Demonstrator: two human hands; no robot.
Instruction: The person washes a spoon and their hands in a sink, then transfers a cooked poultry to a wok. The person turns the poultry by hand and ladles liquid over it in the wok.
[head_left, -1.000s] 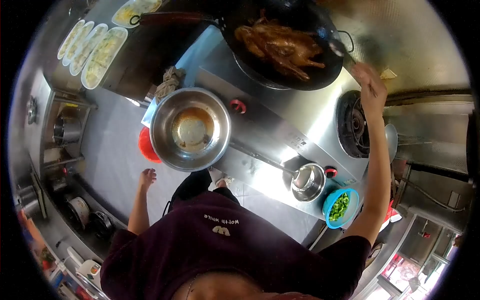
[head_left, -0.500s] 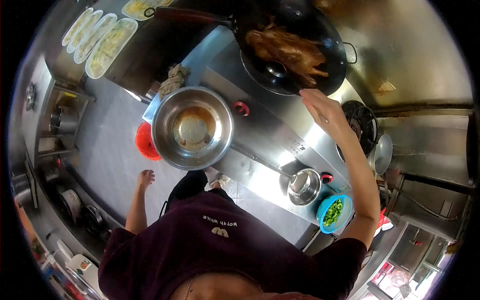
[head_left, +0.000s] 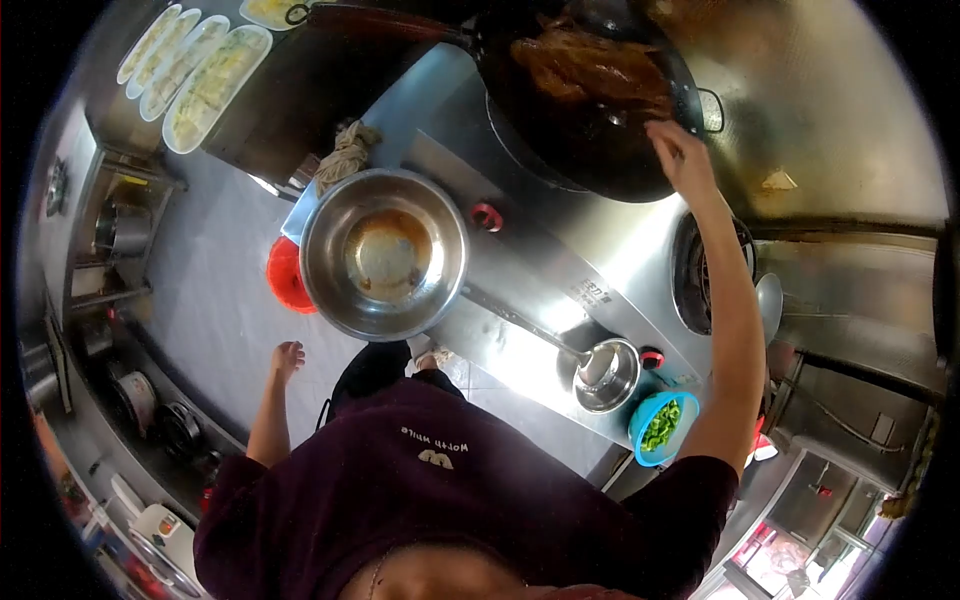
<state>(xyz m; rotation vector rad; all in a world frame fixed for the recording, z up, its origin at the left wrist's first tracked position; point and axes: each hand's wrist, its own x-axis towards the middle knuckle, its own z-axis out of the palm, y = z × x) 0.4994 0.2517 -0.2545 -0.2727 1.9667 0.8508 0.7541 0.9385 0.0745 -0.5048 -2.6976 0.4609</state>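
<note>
My right hand [head_left: 684, 160] is at the near right side of a large black wok [head_left: 590, 165], fingers closed on a ladle whose handle is mostly hidden by the hand. The dark ladle bowl barely shows against the wok. A glossy brown whole bird [head_left: 590, 65], apparently a duck, lies in the wok, with dark liquid around it. Down at my side hangs my left hand [head_left: 288, 358], loosely curled, fingers a little apart and nothing in it. Nearest to it are a red plastic container [head_left: 287, 275] and a wide steel basin [head_left: 320, 250] with brown residue inside.
Another ladle [head_left: 540, 328] rests in a small steel bowl [head_left: 612, 398]. Beside it stands a blue bowl [head_left: 645, 448] of chopped green vegetables. A cloth [head_left: 347, 157] lies behind the basin. Several oval plates of food [head_left: 218, 88] line the upper left. A burner [head_left: 700, 270] sits right of the wok.
My right hand has moved up and right along the wok's edge. The bird has shifted up and right and looks turned. The ladle bowl shows less clearly. My left hand has hardly moved.
</note>
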